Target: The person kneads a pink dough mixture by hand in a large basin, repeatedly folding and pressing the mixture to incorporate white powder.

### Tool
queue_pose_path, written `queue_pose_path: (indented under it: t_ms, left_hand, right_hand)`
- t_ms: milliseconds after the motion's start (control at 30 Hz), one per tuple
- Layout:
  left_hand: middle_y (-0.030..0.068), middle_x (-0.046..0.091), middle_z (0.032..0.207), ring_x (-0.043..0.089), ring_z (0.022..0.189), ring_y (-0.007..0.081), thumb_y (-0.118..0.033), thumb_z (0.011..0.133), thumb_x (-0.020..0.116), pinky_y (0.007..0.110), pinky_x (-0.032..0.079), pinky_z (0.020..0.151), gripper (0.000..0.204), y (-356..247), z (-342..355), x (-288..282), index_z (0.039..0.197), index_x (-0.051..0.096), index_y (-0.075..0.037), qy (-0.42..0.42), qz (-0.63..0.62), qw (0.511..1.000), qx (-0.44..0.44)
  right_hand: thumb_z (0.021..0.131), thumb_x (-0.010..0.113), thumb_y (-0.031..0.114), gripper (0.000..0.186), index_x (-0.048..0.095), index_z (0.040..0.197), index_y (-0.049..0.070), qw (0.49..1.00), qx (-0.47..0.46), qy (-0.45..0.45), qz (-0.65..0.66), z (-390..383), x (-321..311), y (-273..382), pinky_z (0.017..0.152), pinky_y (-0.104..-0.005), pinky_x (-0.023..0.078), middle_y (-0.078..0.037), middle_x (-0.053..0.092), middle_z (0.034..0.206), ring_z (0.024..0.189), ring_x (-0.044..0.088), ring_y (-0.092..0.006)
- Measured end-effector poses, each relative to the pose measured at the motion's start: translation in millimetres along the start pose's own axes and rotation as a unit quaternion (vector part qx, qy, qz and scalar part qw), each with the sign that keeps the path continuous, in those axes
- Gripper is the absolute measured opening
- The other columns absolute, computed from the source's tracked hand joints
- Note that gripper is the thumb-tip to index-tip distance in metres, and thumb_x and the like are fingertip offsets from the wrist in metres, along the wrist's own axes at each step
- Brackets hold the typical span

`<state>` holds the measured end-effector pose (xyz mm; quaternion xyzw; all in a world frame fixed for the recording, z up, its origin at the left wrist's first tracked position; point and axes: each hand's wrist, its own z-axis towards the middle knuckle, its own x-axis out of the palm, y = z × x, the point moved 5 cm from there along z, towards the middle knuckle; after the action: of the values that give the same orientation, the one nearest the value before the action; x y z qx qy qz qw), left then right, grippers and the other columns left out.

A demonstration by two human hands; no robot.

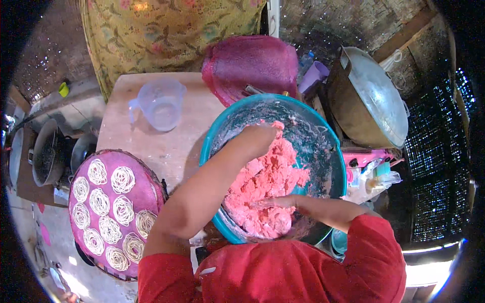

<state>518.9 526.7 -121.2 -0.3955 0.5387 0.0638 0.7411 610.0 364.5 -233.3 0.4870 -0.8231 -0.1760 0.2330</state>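
Our right hand lies flat, fingers extended, against the pink dough heaped in the left half and middle of the teal basin. The basin sits close, presumably so we can reach in from both sides! Our left hand dips in at the dough's far side; its fingers are hidden, so we can't tell its grip. And look: crumbly, ragged clumps! Leftward, thin-stranded coils sit spaced on a round tray, probably against sticking; beyond, a translucent jug.

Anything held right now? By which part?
Left hand: can't tell, its grip is hidden at the far part of the dough. Right hand: no visible grip, extended against the dough.
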Motion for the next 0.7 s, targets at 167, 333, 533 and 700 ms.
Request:
queue_pose_path:
  t_ms: [167,333,533,700]
  left_hand:
    - [0.0244,0.056,0.084,0.056,0.081,0.0371,0.002,0.064,0.049,0.042,0.046,0.069,0.020,0.2,-4.8,3.1,0.083,0.055,0.005,0.013,-0.009,0.999,-0.036]
    - [0.0266,0.056,0.082,0.057,0.079,0.0372,0.002,0.064,0.049,0.042,0.045,0.068,0.014,5.4,-4.6,0.1,0.074,0.056,0.007,-0.039,-0.003,0.999,-0.035]
    - [0.0267,0.055,0.086,0.056,0.083,0.0374,0.002,0.063,0.050,0.043,0.044,0.071,0.028,15.3,6.1,14.7,0.091,0.054,0.006,-0.051,0.001,0.999,-0.015]
    - [0.0235,0.056,0.088,0.056,0.086,0.0355,0.002,0.066,0.047,0.043,0.044,0.072,0.036,31.1,8.2,22.3,0.102,0.053,-0.003,-0.068,0.038,0.997,0.009]
  right_hand:
    - [0.084,0.041,0.046,0.052,0.043,0.119,0.007,0.931,-0.298,-0.082,-0.197,-16.3,-28.7,24.3,0.094,-0.0341,0.032,-0.013,0.040,0.123,0.113,0.039,-0.0254]
    - [0.081,0.046,0.045,0.046,0.055,0.102,0.005,0.812,-0.218,-0.406,-0.358,-21.7,-75.0,32.8,0.080,-0.0356,0.040,-0.015,0.054,0.102,0.093,0.052,-0.0285]
    - [0.063,0.059,0.035,0.029,0.059,0.068,0.006,0.656,-0.155,-0.585,-0.451,16.2,-137.3,35.1,0.054,-0.0410,0.045,-0.013,0.057,0.064,0.058,0.056,-0.0289]
    - [0.068,0.054,0.025,0.024,0.058,0.071,0.001,0.749,-0.146,-0.580,-0.285,31.9,-152.6,46.9,0.060,-0.0426,0.044,-0.016,0.059,0.076,0.067,0.057,-0.0301]
